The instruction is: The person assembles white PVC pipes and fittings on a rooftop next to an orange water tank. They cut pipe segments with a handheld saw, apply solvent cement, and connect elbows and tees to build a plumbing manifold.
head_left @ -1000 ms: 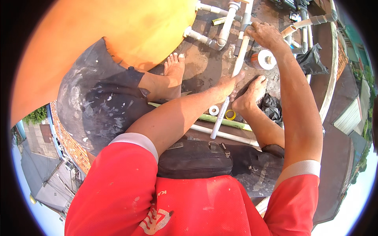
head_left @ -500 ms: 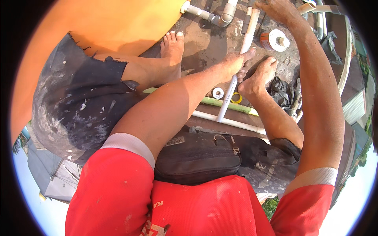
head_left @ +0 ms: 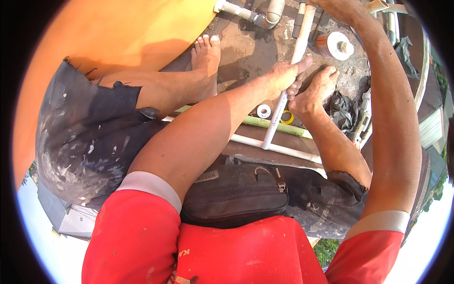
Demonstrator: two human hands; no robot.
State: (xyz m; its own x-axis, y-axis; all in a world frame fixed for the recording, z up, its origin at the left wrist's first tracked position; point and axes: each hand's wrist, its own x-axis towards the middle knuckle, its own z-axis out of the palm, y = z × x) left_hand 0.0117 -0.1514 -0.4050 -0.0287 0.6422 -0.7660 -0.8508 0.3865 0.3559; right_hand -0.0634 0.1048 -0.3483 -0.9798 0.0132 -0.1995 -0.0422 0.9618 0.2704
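My left hand (head_left: 287,78) is closed around a white plastic pipe (head_left: 279,113), which slants from the top of the view down toward me. Its lower end rests by a white pipe (head_left: 302,155) lying crosswise. At the top edge my right hand (head_left: 339,10) is by the pipe's upper end; its fingers are mostly cut off, so their grip cannot be made out. Just below that hand stands a round can (head_left: 339,46) with an orange side and a pale top. A white tape roll (head_left: 263,111) and a yellow ring (head_left: 286,117) lie beside the pipe.
Grey pipe with an elbow (head_left: 273,18) joins the large orange curved surface (head_left: 142,38) at upper left. My bare feet flank the pipe. A pale green pipe (head_left: 265,124) runs crosswise. Crumpled black plastic (head_left: 341,110) lies at right; a black pouch (head_left: 236,196) sits at my waist.
My right hand has shifted slightly up and right, further out of the view. The left hand keeps its hold on the pipe. A long grey object now shows beside the right forearm.
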